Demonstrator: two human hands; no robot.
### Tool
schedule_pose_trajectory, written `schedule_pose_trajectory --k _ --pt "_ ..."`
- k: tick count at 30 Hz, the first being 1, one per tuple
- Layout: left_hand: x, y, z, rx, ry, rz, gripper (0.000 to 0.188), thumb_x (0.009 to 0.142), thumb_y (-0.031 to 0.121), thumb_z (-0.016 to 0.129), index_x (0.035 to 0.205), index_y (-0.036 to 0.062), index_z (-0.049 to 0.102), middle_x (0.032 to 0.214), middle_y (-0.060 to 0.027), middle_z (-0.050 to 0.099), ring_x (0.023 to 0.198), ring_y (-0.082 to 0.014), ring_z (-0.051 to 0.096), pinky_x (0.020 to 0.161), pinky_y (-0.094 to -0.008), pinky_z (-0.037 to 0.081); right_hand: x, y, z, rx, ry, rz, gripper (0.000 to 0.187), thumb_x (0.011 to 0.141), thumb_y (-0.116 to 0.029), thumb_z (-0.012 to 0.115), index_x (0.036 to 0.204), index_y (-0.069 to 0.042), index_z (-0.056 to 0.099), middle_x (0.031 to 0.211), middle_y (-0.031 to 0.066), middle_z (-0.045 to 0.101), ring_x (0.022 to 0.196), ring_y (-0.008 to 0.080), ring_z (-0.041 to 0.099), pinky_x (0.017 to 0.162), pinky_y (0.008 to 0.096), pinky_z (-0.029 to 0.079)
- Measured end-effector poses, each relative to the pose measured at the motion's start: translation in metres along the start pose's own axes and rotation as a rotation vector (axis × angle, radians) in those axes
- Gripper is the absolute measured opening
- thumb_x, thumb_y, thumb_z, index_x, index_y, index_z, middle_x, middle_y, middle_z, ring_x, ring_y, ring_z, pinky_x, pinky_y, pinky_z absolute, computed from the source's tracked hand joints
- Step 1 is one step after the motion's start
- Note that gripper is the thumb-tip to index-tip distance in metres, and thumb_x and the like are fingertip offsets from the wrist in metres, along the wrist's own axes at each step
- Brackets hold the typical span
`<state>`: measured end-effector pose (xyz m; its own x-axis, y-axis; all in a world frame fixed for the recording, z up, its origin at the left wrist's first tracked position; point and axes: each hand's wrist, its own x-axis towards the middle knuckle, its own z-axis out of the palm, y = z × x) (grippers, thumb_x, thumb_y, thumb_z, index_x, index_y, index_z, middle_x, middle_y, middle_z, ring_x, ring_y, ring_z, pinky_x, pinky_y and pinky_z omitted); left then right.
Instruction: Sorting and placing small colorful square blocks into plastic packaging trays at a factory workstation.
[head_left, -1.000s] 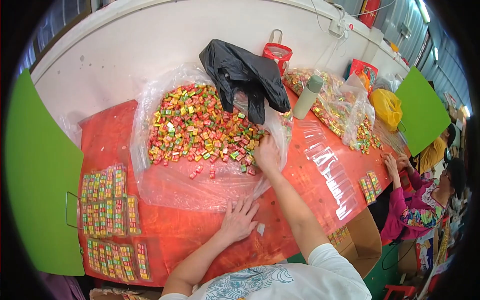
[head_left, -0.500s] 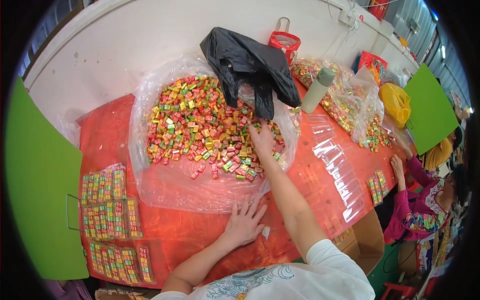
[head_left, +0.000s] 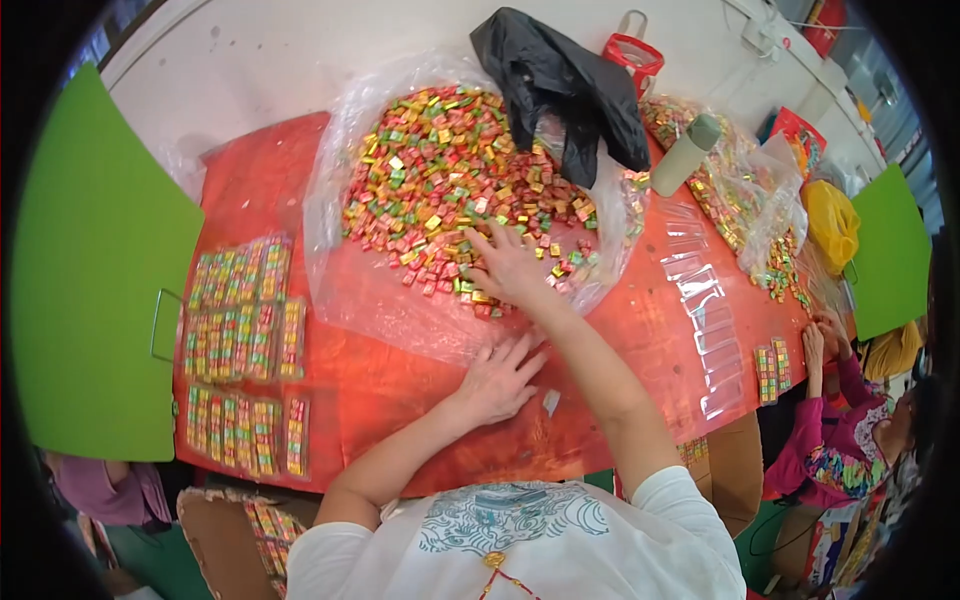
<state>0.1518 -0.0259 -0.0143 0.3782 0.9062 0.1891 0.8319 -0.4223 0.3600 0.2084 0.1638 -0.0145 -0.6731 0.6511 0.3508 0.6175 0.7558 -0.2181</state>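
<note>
In the head view, the right hand (head_left: 510, 265) reaches over the near edge of a heap of small wrapped pieces (head_left: 430, 160) in red, yellow and green; its fingers are bent and set apart among the pieces, and I cannot tell whether they grip any. The heap lies on a clear plastic bag (head_left: 385, 305), spread across the red table (head_left: 400, 375) in front of the person. The left hand (head_left: 497, 387) rests palm down on the table at the bag's near edge, its fingers fanned wide, with a small pale scrap (head_left: 551, 402) just beside it. A black plastic bag (head_left: 560, 90) lies over the far right part of the heap. At the table's left end, filled clear packs (head_left: 240, 340) lie in three rows, beside a green panel (head_left: 100, 300). To the right of the heap runs a column of clear plastic trays (head_left: 712, 320), with a pale green bottle (head_left: 685, 155) beyond its far end. Farther right, another bag of wrapped pieces (head_left: 725, 190) spills toward a co-worker's hands (head_left: 815, 345) at the table's edge; two filled packs (head_left: 768, 370) lie near them, and a yellow bag (head_left: 832, 225) sits behind.
</note>
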Motion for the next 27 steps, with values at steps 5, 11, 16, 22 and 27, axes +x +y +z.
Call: schedule_pose_trajectory --k 5,11,16,22,27 --pt "-0.026 -0.032 -0.018 0.016 0.270 -0.031 0.056 0.089 0.024 0.067 0.140 0.0101 0.052 0.146 -0.0195 0.046 0.113 -0.0373 0.056 0.097 -0.0515 0.046 -0.035 -0.013 -0.026 -0.124 -0.003 -0.071 0.059 0.084 -0.039 0.069 0.138 -0.020 0.055 0.149 0.0220 0.042 0.136 0.0399 0.041 0.102 0.0580 0.037" --pt "0.003 -0.094 -0.035 0.209 0.219 -0.200 0.058 0.092 0.024 0.064 0.147 0.0150 0.048 0.153 -0.0167 0.041 0.137 -0.0390 0.041 0.106 -0.0557 0.039 -0.072 -0.036 -0.011 -0.112 0.020 -0.171 0.048 0.088 -0.036 0.064 0.131 -0.014 0.059 0.148 0.0154 0.047 0.138 0.0350 0.041 0.106 0.0567 0.037" --pt "0.030 -0.118 -0.026 0.289 0.055 -0.195 0.063 0.096 0.035 0.058 0.155 0.0250 0.038 0.162 -0.0132 0.031 0.146 -0.0396 0.031 0.110 -0.0648 0.031 -0.066 -0.017 -0.001 -0.172 0.153 -0.152 0.054 0.089 -0.039 0.063 0.135 -0.012 0.057 0.147 0.0139 0.048 0.136 0.0335 0.044 0.104 0.0563 0.039" --pt "0.036 -0.133 -0.020 0.418 0.160 -0.381 0.053 0.096 0.038 0.057 0.146 0.0231 0.048 0.143 -0.0127 0.046 0.136 -0.0388 0.041 0.104 -0.0631 0.037 -0.041 -0.020 0.028 -0.138 0.218 0.129 0.053 0.089 -0.038 0.062 0.134 -0.011 0.057 0.145 0.0145 0.048 0.134 0.0368 0.044 0.100 0.0559 0.040" --pt "0.014 -0.133 -0.023 0.376 0.192 -0.449 0.042 0.094 0.032 0.060 0.134 0.0188 0.057 0.127 -0.0114 0.054 0.122 -0.0360 0.050 0.094 -0.0579 0.044 -0.041 -0.043 0.030 -0.027 0.168 0.015 0.045 0.088 -0.029 0.063 0.129 -0.010 0.059 0.139 0.0157 0.051 0.129 0.0380 0.047 0.099 0.0563 0.041"
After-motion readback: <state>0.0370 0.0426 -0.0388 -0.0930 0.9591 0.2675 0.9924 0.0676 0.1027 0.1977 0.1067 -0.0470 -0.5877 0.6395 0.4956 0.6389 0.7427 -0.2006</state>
